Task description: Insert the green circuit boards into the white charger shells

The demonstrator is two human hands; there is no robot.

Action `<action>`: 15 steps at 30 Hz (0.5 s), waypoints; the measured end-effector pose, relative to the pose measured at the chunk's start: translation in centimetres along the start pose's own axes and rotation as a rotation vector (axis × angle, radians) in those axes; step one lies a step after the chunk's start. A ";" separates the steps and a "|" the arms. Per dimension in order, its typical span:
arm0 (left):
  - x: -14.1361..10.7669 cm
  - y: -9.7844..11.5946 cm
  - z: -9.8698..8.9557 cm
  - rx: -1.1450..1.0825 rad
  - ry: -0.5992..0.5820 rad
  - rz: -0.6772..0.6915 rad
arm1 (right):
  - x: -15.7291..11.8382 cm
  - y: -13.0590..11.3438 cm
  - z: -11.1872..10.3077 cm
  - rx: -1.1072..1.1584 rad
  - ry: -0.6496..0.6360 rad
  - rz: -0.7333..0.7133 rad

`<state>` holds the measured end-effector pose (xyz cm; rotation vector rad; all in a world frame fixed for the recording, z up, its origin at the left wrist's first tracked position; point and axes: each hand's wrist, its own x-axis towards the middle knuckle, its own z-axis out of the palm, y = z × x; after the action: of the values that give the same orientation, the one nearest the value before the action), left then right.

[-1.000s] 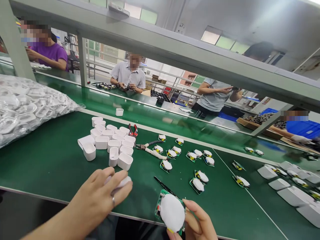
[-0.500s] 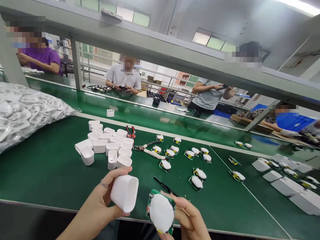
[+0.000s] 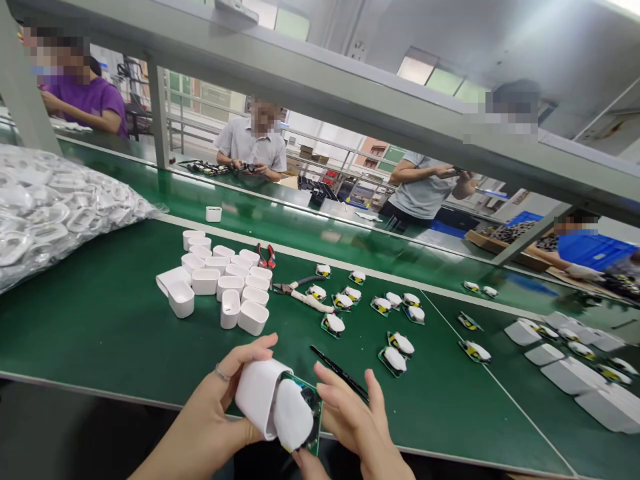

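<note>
My left hand (image 3: 220,407) holds a white plastic housing (image 3: 257,395) on its side, its opening facing right, thumb below and fingers above. A green circuit board with a white pad (image 3: 294,415) sits partly inside that opening. My right hand (image 3: 357,423) is at the board's right edge, with the thumb on its lower edge and the other fingers raised and spread. Beyond my hands, several white housings (image 3: 205,281) stand grouped on the green bench (image 3: 125,333). Several more padded boards (image 3: 395,360) lie to the right, and a black tweezer-like tool (image 3: 339,372) lies just behind my right hand.
White-handled pliers (image 3: 305,297) and red-handled cutters (image 3: 266,256) lie mid-bench. A clear bag of white parts (image 3: 55,213) fills the left. White housings and boards (image 3: 575,377) lie far right. Several people sit or stand across the bench under a grey frame (image 3: 320,83).
The circuit board has moved left from beside the housing and now sits partly in its opening. My right hand has moved left with it, and its fingers have spread. The camera view has shifted slightly.
</note>
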<state>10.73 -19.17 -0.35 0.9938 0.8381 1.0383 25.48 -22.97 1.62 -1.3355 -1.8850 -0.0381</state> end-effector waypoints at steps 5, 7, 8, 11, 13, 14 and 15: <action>0.2 0.0 0.0 0.043 -0.016 -0.004 | 0.7 0.1 -0.7 -0.121 -0.170 -0.103; 0.3 -0.1 0.0 0.041 -0.036 -0.007 | 0.8 0.0 -0.6 -0.128 -0.148 -0.095; 0.4 -0.1 0.0 0.030 -0.047 -0.011 | 0.7 -0.1 -0.4 -0.129 -0.112 -0.071; 0.5 -0.4 0.0 -0.032 -0.053 -0.022 | 0.6 -0.4 0.2 -0.145 -0.044 -0.021; 0.6 -0.6 0.0 -0.075 -0.047 -0.024 | 0.6 -0.5 0.5 -0.165 -0.047 -0.010; 0.6 -0.7 0.1 -0.090 -0.046 -0.025 | 0.6 -0.6 0.5 -0.171 -0.054 -0.002; 0.7 -0.8 0.1 -0.101 -0.049 -0.027 | 0.6 -0.5 0.5 -0.171 -0.064 0.008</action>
<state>11.23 -18.70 -1.11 0.9167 0.7503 1.0191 24.68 -22.49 1.91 -1.4739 -1.9666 -0.1572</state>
